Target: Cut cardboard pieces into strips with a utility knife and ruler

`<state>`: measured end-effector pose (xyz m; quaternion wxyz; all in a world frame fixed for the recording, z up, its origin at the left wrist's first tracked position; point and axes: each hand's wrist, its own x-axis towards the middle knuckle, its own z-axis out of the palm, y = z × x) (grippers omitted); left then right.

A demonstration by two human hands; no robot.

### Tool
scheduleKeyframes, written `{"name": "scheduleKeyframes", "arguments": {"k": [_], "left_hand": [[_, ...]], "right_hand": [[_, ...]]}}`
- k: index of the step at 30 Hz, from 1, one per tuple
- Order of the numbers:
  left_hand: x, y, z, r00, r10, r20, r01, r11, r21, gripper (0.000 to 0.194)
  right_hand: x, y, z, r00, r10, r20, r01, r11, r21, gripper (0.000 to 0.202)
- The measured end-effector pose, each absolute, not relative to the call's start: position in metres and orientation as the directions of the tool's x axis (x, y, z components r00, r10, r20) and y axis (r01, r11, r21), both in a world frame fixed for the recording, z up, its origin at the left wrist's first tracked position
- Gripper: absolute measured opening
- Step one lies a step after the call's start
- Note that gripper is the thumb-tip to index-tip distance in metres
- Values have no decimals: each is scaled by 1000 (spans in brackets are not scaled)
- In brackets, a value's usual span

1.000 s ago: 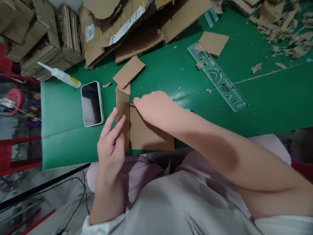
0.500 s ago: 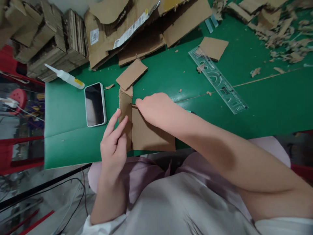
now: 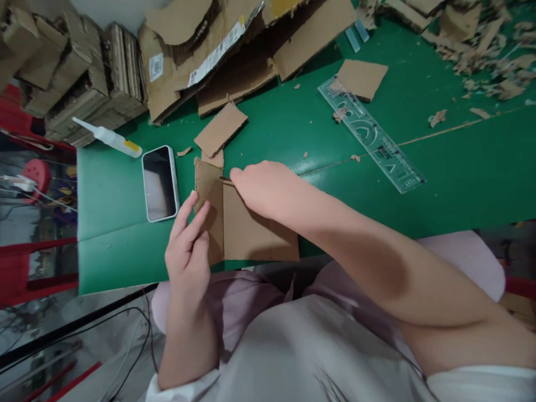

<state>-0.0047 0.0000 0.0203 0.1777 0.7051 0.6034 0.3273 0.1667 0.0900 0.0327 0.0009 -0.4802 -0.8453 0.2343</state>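
While the right grip point(image 3: 262, 187) pinches a dark tool point(image 3: 225, 179), brown cardboard point(image 3: 259, 240) lies straight-edged — left grip point(image 3: 188, 254) parted.

One counter point(image 3: 113, 195) carries one smartphone point(image 3: 160, 183), one nozzled bottle point(image 3: 114, 140) and one clear stencil ruler point(image 3: 371, 134). There are two bluish strips point(image 3: 352, 40) and two white labels point(image 3: 156, 67). Two hands show — one left hand point(image 3: 188, 251), one right hand point(image 3: 263, 187) — with one thin dark tool point(image 3: 225, 179), two cardboard panels point(image 3: 259, 240) and three smaller loose cardboard pieces point(image 3: 221, 129). The shreds point(image 3: 489, 50) are too jumbled to count.
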Motion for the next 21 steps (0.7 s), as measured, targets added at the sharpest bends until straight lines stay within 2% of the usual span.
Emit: {"name": "scheduleKeyframes", "arguments": {"k": [10,21], "left_hand": [[-5,0,19,55,970,238,727,-203,656,47],[-7,-1,19,54,971,235,718,-201,666,45]], "right_hand": [[166,85,38,-551,806,-216,814,463,-350,31],[166,86,37,-554,808,-202,810,467,-356,32]]}}
